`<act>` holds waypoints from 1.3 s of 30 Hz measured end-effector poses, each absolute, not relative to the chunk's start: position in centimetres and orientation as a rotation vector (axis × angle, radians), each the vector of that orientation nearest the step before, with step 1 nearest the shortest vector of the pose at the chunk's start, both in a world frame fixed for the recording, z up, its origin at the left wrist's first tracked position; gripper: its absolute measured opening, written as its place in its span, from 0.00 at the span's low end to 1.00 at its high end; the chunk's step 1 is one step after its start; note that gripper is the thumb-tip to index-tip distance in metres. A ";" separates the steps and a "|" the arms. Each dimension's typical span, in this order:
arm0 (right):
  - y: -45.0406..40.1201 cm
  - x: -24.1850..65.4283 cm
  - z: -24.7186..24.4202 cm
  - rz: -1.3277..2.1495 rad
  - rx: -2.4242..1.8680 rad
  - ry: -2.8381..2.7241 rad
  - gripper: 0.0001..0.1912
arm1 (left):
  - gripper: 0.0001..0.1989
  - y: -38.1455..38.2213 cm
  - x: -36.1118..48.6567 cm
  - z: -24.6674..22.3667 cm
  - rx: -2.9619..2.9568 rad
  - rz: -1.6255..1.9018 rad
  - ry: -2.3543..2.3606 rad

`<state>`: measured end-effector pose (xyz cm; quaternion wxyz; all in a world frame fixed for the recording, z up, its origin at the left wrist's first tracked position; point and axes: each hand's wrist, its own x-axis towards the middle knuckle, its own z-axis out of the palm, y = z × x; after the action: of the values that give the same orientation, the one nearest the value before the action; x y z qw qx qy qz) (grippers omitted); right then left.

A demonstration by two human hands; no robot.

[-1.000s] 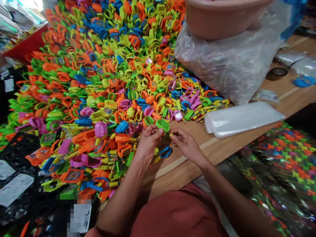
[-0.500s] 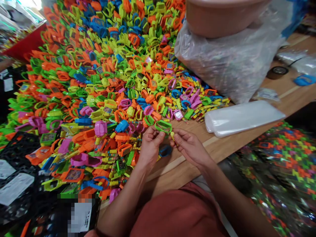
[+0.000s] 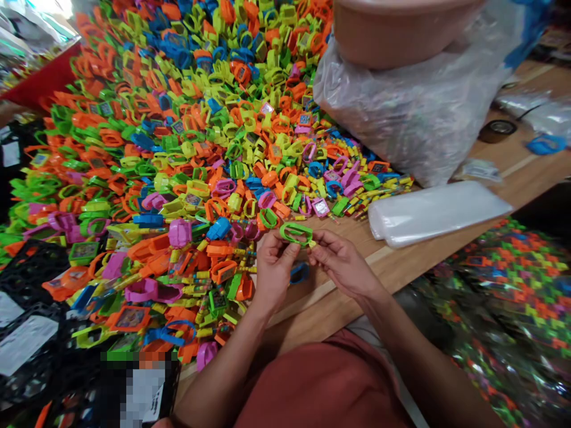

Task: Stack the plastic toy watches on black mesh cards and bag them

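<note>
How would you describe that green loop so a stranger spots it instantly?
Find the heap of plastic toy watches on the wooden table. At its near edge, the left hand and right hand meet. Between them, the green plastic loop alone is held up.

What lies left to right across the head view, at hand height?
Black crate → toy watches → left hand → right hand → shiny printed plastic
</note>
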<state>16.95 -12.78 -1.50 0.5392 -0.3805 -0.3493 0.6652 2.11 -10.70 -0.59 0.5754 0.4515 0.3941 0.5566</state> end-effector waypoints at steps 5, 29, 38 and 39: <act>-12.7 16.7 -1.8 1.605 -0.909 -0.901 0.19 | 0.09 -11.3 1.5 -0.4 1.142 1.306 0.982; -7.0 23.8 -6.0 0.363 -1.763 -1.757 0.11 | 0.10 -10.8 -7.9 4.3 1.798 0.973 1.880; -9.0 22.7 -6.3 0.256 -1.897 -2.084 0.21 | 0.25 -7.0 -0.3 -2.1 2.231 0.547 1.292; -9.3 22.8 -6.1 0.252 -1.893 -2.107 0.21 | 0.22 -6.6 -0.2 -2.5 2.197 0.521 1.281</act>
<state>22.80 -9.35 -6.14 0.1485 -0.6584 -0.7327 0.0876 -0.25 -6.59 -2.50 0.2695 0.8150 0.4751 0.1933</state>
